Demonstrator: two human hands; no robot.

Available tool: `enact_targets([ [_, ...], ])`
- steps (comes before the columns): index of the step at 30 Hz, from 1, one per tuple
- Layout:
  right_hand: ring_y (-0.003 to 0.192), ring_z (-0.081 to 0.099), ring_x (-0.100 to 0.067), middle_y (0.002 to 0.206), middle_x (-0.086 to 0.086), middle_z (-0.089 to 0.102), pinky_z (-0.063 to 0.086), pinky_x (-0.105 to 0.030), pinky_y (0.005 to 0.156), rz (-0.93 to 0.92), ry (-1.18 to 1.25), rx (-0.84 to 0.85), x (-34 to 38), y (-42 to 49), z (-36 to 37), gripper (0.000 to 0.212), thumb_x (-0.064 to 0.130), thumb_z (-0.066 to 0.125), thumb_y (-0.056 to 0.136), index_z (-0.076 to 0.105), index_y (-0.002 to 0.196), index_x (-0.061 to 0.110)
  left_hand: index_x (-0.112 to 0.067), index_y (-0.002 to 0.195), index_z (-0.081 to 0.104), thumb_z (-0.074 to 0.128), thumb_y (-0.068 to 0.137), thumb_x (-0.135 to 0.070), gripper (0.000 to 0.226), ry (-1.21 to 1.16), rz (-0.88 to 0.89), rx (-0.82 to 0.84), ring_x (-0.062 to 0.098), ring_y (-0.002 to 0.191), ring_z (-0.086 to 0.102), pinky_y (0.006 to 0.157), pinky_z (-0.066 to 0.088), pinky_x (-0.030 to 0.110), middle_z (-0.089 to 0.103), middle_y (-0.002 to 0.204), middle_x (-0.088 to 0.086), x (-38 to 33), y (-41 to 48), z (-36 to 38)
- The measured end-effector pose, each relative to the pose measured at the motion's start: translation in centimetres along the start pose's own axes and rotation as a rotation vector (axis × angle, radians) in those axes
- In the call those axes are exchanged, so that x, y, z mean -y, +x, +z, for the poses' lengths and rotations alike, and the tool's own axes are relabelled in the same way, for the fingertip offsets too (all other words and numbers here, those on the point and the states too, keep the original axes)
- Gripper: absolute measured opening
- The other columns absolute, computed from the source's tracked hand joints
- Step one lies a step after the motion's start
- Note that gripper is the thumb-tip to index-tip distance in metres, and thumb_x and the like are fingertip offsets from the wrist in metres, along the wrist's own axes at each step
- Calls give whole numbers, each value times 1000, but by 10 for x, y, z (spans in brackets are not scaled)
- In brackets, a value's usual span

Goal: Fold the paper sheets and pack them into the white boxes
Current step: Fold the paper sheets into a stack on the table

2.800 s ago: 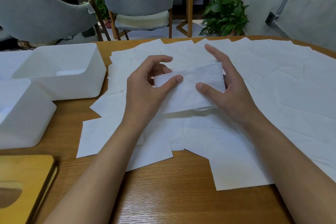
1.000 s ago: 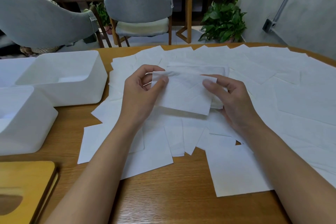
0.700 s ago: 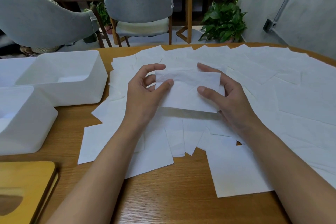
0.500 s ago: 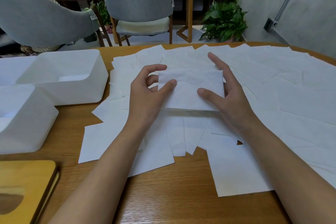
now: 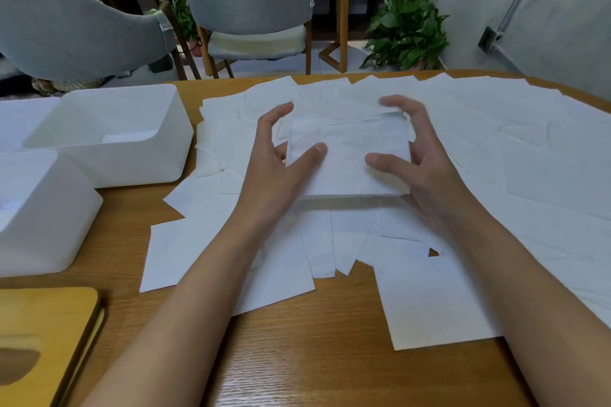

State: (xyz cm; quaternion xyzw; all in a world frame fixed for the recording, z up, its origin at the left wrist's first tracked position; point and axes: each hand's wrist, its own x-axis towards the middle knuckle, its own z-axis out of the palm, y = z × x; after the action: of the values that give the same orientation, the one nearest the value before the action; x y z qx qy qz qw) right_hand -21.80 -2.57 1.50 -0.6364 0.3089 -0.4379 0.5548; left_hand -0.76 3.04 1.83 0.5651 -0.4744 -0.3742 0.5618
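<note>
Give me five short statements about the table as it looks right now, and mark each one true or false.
1. The thumbs of the left hand and the right hand both lie on top of the folded sheet. True.
2. The folded sheet is already inside a white box. False: it is between the hands, over the loose sheets.
3. The far white box and the near white box stand left of the loose sheets. True.
4. The potted plant stands on the table. False: it is on the floor beyond the table.
5. A wooden lid lies at the near left corner. True.
</note>
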Motion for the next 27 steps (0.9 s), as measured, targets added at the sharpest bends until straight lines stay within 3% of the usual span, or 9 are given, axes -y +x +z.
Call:
enact_targets([
  [4,116,69,-13,121,6,76,53,-26,93,-1,-163,6,-3,2,-6,29,-1,68,96,79,114,18,-38,149,37,77,96,-28,68,206,153,-48,-18,105,57,82,49,7,54,119,-44,8,-3,6],
  [7,111,71,-8,115,9,78,55,-22,90,25,-210,-72,-5,3,-7,30,-2,65,97,82,111,19,-27,145,45,83,90,-27,67,481,377,-125,-1,115,53,90,46,12,53,133,-13,16,-3,11],
  [9,112,70,-4,111,12,79,54,-24,98,9,-286,-126,-8,5,-8,31,-2,64,97,83,108,20,-19,123,64,85,87,-25,42,537,524,-18,6,101,57,83,42,11,62,118,-5,14,-8,14],
  [11,111,70,-2,109,13,79,51,-24,102,5,-317,-162,-10,7,-9,32,-2,62,96,83,106,20,-20,99,75,88,85,-32,23,492,481,265,11,81,62,72,41,13,68,90,-8,10,-16,20],
  [14,110,70,-3,108,14,79,51,-25,102,11,-321,-176,-13,7,-8,30,0,63,96,83,105,21,-30,86,77,91,73,-54,31,589,294,609,13,77,63,69,51,30,68,78,-11,11,-27,29],
  [16,111,70,-2,109,14,79,51,-22,101,7,-331,-171,-12,7,-8,30,1,63,97,83,105,21,-32,88,78,92,68,-60,37,615,268,672,12,81,64,73,54,35,67,81,-11,12,-30,33],
  [19,109,70,-1,108,15,79,51,-19,98,8,-320,-170,-12,7,-8,29,1,62,97,83,106,20,-32,91,78,94,65,-57,39,613,310,703,10,83,63,74,50,27,65,82,-13,13,-31,34],
  [22,109,70,-3,108,14,79,51,-23,99,11,-313,-169,-12,7,-7,29,2,62,97,83,106,20,-30,90,80,95,70,-48,31,579,303,756,12,80,62,74,50,29,66,81,-12,13,-32,37],
  [27,110,70,-2,109,13,79,49,-17,95,6,-317,-160,-10,6,-7,29,1,62,97,83,105,19,-24,85,81,91,81,-30,13,486,217,821,14,75,60,70,52,35,71,80,-9,10,-34,37],
])
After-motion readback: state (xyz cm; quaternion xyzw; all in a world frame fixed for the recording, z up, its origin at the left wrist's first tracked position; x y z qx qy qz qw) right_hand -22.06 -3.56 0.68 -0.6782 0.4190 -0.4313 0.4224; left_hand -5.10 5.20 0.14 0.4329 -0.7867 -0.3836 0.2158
